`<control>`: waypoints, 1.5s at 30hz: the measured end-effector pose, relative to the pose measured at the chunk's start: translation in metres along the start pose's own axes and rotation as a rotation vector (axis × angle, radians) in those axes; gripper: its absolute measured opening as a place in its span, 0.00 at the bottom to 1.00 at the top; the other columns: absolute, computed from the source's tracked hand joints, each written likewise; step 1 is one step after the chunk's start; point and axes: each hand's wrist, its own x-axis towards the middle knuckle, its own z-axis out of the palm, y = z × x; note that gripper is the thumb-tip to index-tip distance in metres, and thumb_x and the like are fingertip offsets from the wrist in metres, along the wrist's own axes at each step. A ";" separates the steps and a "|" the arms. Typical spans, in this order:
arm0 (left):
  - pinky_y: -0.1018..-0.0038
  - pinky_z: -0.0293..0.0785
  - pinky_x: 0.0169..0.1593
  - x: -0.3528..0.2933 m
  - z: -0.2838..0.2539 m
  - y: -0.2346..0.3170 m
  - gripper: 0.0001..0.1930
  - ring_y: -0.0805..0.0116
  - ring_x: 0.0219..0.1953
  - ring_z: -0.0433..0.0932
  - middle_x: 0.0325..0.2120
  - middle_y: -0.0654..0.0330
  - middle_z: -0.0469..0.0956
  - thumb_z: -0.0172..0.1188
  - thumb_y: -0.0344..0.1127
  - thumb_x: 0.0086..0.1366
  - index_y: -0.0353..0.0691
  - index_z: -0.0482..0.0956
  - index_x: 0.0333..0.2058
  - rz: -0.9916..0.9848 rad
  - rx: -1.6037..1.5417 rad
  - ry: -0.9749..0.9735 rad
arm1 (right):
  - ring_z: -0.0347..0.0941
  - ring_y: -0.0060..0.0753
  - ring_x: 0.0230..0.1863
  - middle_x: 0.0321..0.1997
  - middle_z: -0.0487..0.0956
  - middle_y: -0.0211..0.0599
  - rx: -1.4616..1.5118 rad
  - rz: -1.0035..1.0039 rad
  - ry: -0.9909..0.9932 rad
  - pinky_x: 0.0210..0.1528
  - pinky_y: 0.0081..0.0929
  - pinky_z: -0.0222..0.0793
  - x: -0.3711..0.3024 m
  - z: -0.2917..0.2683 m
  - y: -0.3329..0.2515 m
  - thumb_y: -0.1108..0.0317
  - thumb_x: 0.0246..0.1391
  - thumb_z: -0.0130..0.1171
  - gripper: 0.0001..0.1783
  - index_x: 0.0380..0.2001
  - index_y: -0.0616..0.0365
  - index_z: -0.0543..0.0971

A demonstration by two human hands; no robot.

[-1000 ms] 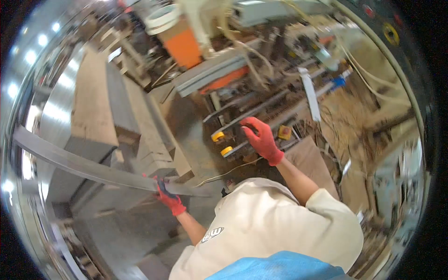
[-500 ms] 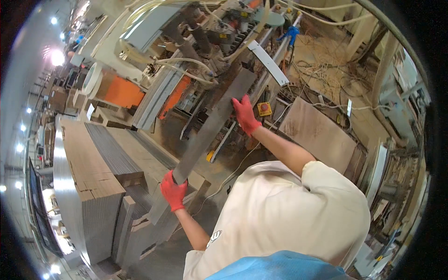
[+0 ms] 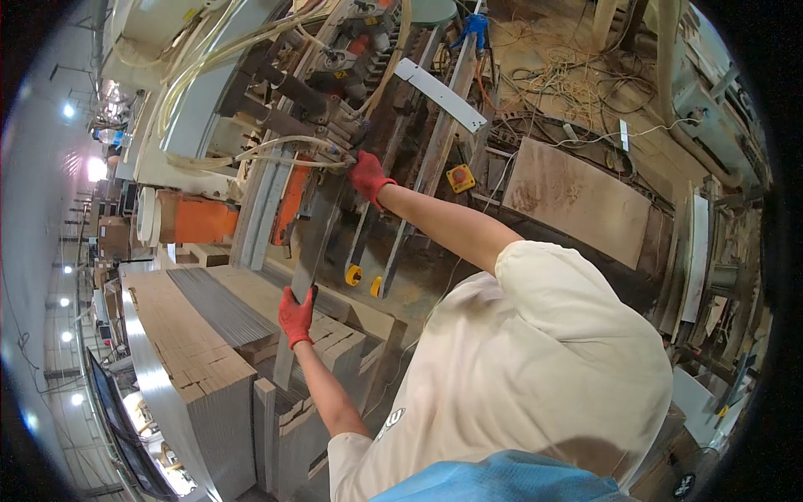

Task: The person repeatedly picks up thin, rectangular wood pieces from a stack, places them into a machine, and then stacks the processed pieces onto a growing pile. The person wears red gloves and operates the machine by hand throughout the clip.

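A long, narrow grey board [image 3: 312,251] slants from the stacked panels up to the machine. My left hand [image 3: 297,318], in a red glove, is closed around its near part, thumb on one side and fingers on the other. Farther up, my right hand [image 3: 368,177], also red-gloved, is closed at the right edge of the board's far part. Its fingertips are hard to make out beside the machine's hoses and fittings [image 3: 347,155]. The board's far end is partly hidden among these machine parts.
Tall stacks of grey-edged panels [image 3: 196,335] stand at the left. A white drilled strip [image 3: 441,94] lies across the machine rails. Right of the rails sit a yellow box with a red button [image 3: 460,178] and a brown sheet [image 3: 577,201]. Cables [image 3: 569,84] tangle on the floor behind.
The board has swung left and steeper, toward the machine's hoses. My right hand has moved left with it; my left hand has shifted slightly left and up. The view has turned too.
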 end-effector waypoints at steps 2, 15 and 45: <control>0.50 0.74 0.40 0.001 0.004 -0.003 0.29 0.40 0.39 0.80 0.33 0.46 0.82 0.69 0.62 0.58 0.39 0.75 0.38 0.025 -0.018 0.024 | 0.79 0.47 0.38 0.35 0.79 0.49 0.121 0.085 -0.132 0.39 0.45 0.72 0.002 -0.013 -0.005 0.72 0.56 0.60 0.08 0.39 0.61 0.77; 0.49 0.75 0.42 0.005 0.007 -0.007 0.27 0.38 0.41 0.80 0.35 0.43 0.82 0.68 0.59 0.59 0.37 0.77 0.40 0.079 -0.018 0.052 | 0.76 0.50 0.51 0.56 0.77 0.45 -0.985 -0.266 0.372 0.53 0.47 0.73 0.042 -0.246 -0.031 0.47 0.54 0.70 0.37 0.62 0.54 0.73; 0.53 0.77 0.45 0.005 0.011 -0.011 0.27 0.40 0.45 0.82 0.42 0.46 0.83 0.66 0.58 0.62 0.42 0.78 0.48 0.024 -0.005 0.008 | 0.75 0.56 0.27 0.23 0.76 0.56 -0.871 -0.318 -0.510 0.38 0.50 0.70 -0.019 -0.248 -0.051 0.68 0.66 0.51 0.41 0.78 0.33 0.51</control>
